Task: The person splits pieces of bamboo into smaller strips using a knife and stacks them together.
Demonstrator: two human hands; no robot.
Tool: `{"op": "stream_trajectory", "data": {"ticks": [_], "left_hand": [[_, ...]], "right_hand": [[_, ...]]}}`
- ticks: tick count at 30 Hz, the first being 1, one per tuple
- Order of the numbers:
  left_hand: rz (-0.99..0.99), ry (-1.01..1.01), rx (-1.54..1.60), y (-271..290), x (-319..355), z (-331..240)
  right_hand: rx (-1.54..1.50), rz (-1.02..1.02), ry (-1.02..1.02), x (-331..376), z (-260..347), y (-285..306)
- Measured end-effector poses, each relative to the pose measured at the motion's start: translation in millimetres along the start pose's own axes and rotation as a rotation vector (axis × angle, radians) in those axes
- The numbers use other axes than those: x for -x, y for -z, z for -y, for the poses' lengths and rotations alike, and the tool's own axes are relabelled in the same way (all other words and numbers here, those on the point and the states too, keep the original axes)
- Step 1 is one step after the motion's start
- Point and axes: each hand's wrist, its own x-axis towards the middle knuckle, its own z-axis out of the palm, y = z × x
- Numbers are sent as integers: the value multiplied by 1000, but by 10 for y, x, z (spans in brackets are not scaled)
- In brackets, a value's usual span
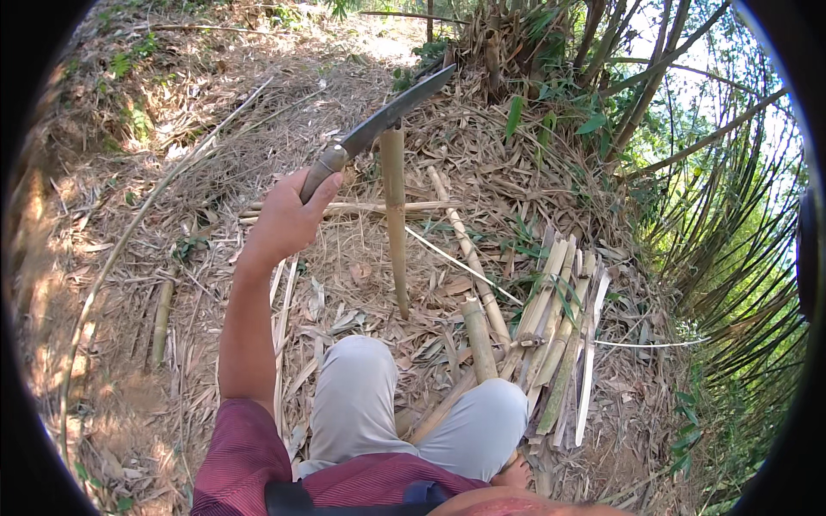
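Left of centre in the frame, the left hand (288, 215) grips a machete (396, 113) by its handle, the blade slanting toward upper centre by the top of a bamboo stake (394, 198); contact is unclear. Split bamboo strips (559, 322) lie lower right. The right hand's state cannot be told.

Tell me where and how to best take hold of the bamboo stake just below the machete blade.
Probably by the lower half of the bamboo stake, coming from the right. Its shaft is long and slims toward the bottom, so fingers could likely wrap it there, while the machete in the left hand reaches across by its top end from the left.
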Motion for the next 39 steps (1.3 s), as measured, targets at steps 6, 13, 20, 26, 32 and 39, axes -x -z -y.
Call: {"op": "stream_trajectory", "data": {"ticks": [6, 13, 20, 26, 32, 39], "left_hand": [[2, 16, -54, 83, 178, -81], [10, 22, -119, 152, 227, -211], [-20, 10, -168, 107, 205, -114], [-16, 10, -163, 118, 248, -175], [13, 16, -178, 210, 212, -177], [29, -45, -220, 264, 101, -102]], "right_hand": [[-215, 190, -44, -197, 147, 267], [-248, 69, -78, -323, 518, 1072], [-716, -334, 121, -982, 1028, 2237], [-1145, -848, 499, -1439, 1595, 3876], [-1206, -1136, 831, -1334, 1869, 5286], [-1131, -1056, 932, -1222, 2121, 5543]]}}
